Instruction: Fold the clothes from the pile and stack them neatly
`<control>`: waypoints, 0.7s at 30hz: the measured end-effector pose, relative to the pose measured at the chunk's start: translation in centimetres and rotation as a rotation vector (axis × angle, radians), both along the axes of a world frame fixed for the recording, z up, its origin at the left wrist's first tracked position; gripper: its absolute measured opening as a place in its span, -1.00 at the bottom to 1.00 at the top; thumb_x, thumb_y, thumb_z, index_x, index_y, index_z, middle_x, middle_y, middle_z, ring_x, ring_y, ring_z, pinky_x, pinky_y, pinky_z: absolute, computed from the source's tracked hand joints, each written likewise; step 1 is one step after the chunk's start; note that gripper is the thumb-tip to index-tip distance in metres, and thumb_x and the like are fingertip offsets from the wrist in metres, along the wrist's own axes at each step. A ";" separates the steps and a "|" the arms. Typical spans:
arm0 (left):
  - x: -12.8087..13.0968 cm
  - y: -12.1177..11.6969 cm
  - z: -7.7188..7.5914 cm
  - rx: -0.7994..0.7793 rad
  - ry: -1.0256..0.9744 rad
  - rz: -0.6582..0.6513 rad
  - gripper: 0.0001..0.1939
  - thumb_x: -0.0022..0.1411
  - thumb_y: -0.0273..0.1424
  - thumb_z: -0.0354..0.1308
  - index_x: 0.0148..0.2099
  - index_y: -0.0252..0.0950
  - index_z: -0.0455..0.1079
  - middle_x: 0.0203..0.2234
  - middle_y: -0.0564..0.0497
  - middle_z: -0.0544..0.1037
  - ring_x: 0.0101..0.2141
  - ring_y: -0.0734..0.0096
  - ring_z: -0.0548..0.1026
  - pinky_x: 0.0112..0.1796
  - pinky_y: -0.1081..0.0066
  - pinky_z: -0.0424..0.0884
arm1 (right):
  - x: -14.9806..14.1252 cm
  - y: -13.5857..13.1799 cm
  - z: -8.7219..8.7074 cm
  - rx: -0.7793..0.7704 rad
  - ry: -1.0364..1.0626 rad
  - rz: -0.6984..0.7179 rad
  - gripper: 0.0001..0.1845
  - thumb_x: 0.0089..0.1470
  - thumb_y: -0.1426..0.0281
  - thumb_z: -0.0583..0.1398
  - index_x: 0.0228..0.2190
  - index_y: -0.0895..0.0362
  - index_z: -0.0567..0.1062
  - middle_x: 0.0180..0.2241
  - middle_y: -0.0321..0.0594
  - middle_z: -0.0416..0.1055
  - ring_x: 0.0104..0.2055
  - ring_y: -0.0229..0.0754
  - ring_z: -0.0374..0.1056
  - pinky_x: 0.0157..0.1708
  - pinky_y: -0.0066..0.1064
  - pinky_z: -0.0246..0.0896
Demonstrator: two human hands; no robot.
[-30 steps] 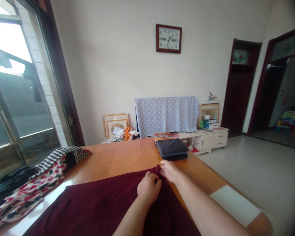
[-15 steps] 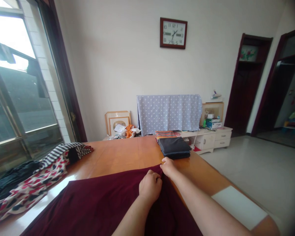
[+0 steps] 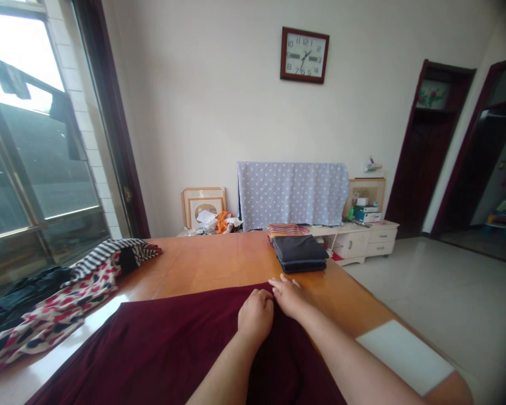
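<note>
A dark maroon cloth (image 3: 172, 349) lies spread over the near part of a wooden table (image 3: 206, 264). My left hand (image 3: 256, 315) rests on the cloth's far edge with its fingers curled into a loose fist on the fabric. Right beside it, my right hand (image 3: 287, 293) lies at the cloth's far right corner, fingers stretched out flat over the fabric and the table. Just beyond my right hand stands a stack of folded clothes (image 3: 300, 252), dark grey on top with a striped piece behind.
A heap of unfolded garments (image 3: 63, 292), striped and red-spotted, lies at the table's left. A white sheet (image 3: 405, 355) sits at the table's right edge. Behind are a cloth-draped cabinet (image 3: 293, 194), picture frames (image 3: 202, 205), a window on the left and doorways on the right.
My right hand has gone from pinching the cloth's corner to lying flat on it. The cloth's far edge lies flatter. The camera has shifted slightly.
</note>
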State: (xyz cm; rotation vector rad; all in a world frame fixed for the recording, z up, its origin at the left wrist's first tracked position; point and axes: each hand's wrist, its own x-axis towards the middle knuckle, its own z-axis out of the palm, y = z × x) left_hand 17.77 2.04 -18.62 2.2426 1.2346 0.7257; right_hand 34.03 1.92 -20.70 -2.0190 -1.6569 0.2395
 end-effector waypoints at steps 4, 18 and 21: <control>-0.1 1.1 -0.9 -0.097 -0.247 0.043 -0.72 0.27 -0.34 -0.05 -0.16 -0.17 0.50 -0.19 -0.02 0.58 -0.21 0.30 0.53 -0.21 0.40 0.36 | 0.6 -0.6 1.0 0.088 0.158 -0.079 -0.51 0.21 0.38 0.01 0.13 0.06 0.43 0.16 -0.17 0.39 0.29 -0.12 0.17 0.22 -0.26 0.09; 0.0 1.7 -1.5 -0.267 -0.539 0.107 -0.66 0.32 -0.16 -0.06 -0.27 -0.26 0.43 -0.36 -0.02 0.59 -0.43 0.41 0.52 -0.39 0.46 0.38 | -7.4 -11.3 1.7 -0.037 -0.135 0.169 -0.43 0.29 0.26 -0.09 0.28 0.07 0.22 0.31 -0.11 0.12 0.41 0.01 -0.15 0.35 0.05 -0.47; 0.0 1.2 -0.8 -0.244 -0.498 0.085 -0.61 0.34 -0.14 -0.08 -0.27 -0.30 0.42 -0.39 -0.04 0.58 -0.44 0.40 0.51 -0.41 0.45 0.36 | -7.4 -11.7 1.3 -0.056 -0.131 0.152 -0.42 0.30 0.23 -0.10 0.30 0.03 0.19 0.33 -0.14 0.09 0.42 -0.01 -0.17 0.35 0.02 -0.53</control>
